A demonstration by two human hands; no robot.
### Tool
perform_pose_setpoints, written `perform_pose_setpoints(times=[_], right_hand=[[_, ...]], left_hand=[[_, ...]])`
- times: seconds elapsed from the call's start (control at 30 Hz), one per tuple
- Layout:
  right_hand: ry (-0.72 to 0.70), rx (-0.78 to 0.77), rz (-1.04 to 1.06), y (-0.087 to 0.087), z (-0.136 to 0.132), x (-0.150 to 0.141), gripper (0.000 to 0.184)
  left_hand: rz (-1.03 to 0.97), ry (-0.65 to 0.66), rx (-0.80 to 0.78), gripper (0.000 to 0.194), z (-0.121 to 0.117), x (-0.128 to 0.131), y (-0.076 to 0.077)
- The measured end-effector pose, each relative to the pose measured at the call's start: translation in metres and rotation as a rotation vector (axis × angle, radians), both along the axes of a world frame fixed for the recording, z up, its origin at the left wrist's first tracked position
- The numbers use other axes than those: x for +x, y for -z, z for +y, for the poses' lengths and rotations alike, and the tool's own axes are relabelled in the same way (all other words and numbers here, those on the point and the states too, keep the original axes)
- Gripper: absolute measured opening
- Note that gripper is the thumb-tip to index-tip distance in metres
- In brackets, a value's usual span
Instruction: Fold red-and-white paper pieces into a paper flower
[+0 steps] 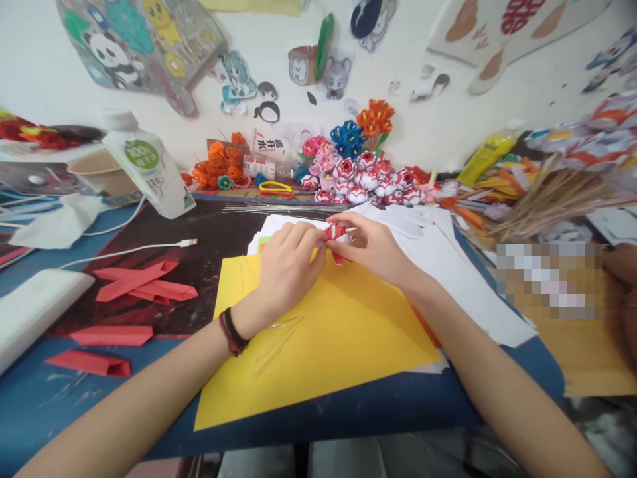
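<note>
Clerk: Clock centred on the yellow paper sheet (pixel 323 372). Principal item?
Checker: One red-and-white folded-paper flower (pixel 336 232), at twelve o'clock, above the sheet's far part, between both hands.
Clerk: Condition of grip?
Checker: Left hand (pixel 291 265): thumb and fingers drawn together on the flower's nine o'clock side, exact contact hidden. Right hand (pixel 371 244): thumb and fingers clamped on its three o'clock side.
Clerk: Items on the sheet?
Checker: Thin wires (pixel 280 345), several, loose, at its nine o'clock part.
Clerk: Beyond it?
Checker: Red folded-paper strips (pixel 144 285), some crossed in a pile between nine and ten o'clock, two apart at nine. White paper sheets (pixel 458 279), overlapping, two o'clock.
Clerk: Farther out?
Checker: Red-and-white paper flowers (pixel 368 179), one cluster, between twelve and one. White plastic bottle (pixel 149 172), green label, tilted, ten o'clock.
Clerk: Support?
Checker: Blue-covered surface (pixel 368 415), bare edge at six o'clock.
</note>
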State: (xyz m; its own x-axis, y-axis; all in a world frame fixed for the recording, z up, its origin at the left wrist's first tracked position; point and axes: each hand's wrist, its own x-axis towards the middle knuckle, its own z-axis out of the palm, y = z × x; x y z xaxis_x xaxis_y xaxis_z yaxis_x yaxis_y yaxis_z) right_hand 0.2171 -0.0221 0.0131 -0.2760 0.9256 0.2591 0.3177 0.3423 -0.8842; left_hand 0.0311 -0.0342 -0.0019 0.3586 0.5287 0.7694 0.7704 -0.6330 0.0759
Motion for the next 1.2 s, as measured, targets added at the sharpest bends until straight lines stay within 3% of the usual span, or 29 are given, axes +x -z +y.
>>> perform_pose_setpoints(times=[0.13,0.5,0.77,0.93,1.03,1.2], right_hand=[[0.035,0.036,-0.001,0.002,0.001,0.001,0.042],[0.143,0.076,-0.156,0.008,0.004,0.003,0.043],[-0.111,-0.132,0.098,0.001,0.0,0.002,0.048],[-0.138,-0.187,0.091,-0.009,-0.005,0.001,0.048],[-0.102,-0.043,0.077,-0.008,-0.006,-0.003,0.045],[0.134,0.581,-0.18,-0.006,-0.009,-0.008,0.02]], left_hand=[[0.116,-0.002,0.156,0.012,-0.005,0.002,-0.005],[0.179,0.076,0.104,0.016,-0.003,0.002,0.0],[0.165,0.087,0.151,0.03,-0.003,0.0,0.001],[0.091,0.078,0.161,0.022,-0.001,-0.001,0.002],[-0.019,0.073,0.114,0.014,0.001,-0.001,0.003],[-0.215,0.079,-0.025,0.015,0.003,-0.001,0.001]])
